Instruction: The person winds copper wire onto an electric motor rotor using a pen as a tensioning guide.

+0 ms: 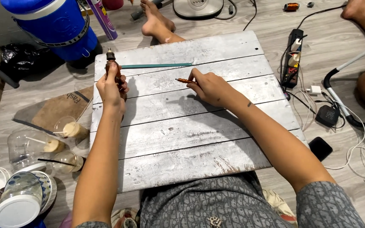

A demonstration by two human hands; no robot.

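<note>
Down on the floor, a whitewashed plank board serves as the bench across the person's lap. The left hand stands at the board's left edge, its fingers closed round a small dark reddish-brown tool held upright, so that the metal tip pokes out above the fist and the body is mostly hidden within the grip. The right hand rests on the upper middle of the board, its fingers pinched on the end of a thin orange rod, which juts out to the left of the fingertips and lies nearly flat, just above the planks. A long teal strip lies flat along the plank beyond both hands, apart from each. Plastic cups stand on the floor to the left of the board, and a black power strip lies to its right.
</note>
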